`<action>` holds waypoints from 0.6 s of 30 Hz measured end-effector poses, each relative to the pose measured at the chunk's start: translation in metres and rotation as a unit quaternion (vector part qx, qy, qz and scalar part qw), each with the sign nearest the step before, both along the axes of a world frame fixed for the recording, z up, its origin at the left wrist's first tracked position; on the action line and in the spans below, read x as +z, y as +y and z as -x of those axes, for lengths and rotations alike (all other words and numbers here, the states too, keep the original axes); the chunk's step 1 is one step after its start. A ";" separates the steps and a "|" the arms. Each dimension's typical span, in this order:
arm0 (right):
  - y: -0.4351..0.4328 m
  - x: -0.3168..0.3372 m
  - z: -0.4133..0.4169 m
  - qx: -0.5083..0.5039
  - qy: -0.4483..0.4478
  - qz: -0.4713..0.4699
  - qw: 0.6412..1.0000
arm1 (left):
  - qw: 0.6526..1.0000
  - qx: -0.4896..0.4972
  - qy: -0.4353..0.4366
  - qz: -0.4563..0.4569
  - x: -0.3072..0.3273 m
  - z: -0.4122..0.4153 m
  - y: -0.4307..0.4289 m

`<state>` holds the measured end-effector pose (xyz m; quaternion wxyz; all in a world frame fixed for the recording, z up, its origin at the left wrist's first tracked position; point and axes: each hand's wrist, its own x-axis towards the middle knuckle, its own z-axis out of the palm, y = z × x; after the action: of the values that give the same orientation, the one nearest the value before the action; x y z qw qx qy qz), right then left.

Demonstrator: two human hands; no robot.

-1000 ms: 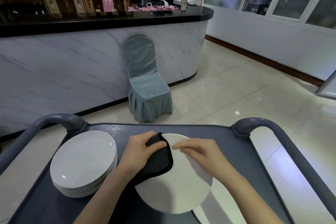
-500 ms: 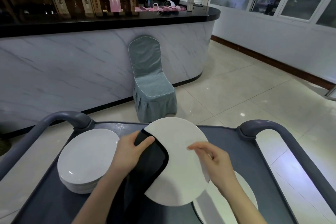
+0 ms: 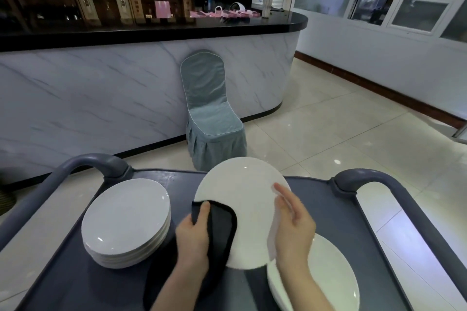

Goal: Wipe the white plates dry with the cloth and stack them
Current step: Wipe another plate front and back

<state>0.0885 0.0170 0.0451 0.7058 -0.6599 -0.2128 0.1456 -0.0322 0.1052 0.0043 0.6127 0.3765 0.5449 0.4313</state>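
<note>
The white plate (image 3: 242,209) is being held tilted above the cart (image 3: 316,209), between the two hands, its plain glossy face showing to the camera. Its lower left part is hiding behind the black cloth (image 3: 222,240), and its right rim behind the right hand (image 3: 294,222). The left hand (image 3: 193,235) is pinching the cloth against the plate's left edge, thumb on top and fingers hidden beneath. The right hand is lying straight-fingered and blurred against the plate's right side; the thumb cannot be made out. Left of the left hand a stack of plates (image 3: 126,219) is sitting on the cart. Under the right wrist more plates (image 3: 328,283) are lying, cut off by the frame's bottom edge. Beyond the hands a covered chair (image 3: 209,113) is standing against a marbled counter (image 3: 101,98).
</note>
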 end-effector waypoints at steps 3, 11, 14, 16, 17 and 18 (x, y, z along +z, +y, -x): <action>-0.001 -0.018 0.015 0.002 -0.018 0.051 0.999 | 0.998 0.053 -0.018 0.039 -0.015 -0.006 -0.009; -0.007 0.017 -0.046 0.222 -0.223 0.170 0.934 | 0.952 -0.144 0.143 -0.228 0.021 0.021 0.028; 0.001 0.026 -0.040 0.312 -0.306 0.215 0.873 | 0.880 -0.294 0.187 -0.324 0.037 0.011 0.032; 0.002 0.023 -0.035 0.311 -0.339 0.207 0.863 | 0.861 -0.327 0.198 -0.336 0.041 0.008 0.032; 0.001 0.023 -0.035 0.298 -0.327 0.188 0.877 | 0.867 -0.322 0.192 -0.327 0.041 0.008 0.032; -0.001 0.023 -0.036 0.282 -0.294 0.166 0.898 | 0.883 -0.302 0.177 -0.314 0.039 0.010 0.031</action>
<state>0.1248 0.0162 0.0683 0.4209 -0.6922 -0.5608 0.1711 -0.0424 0.1364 0.0433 0.4567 0.7655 0.3403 0.2994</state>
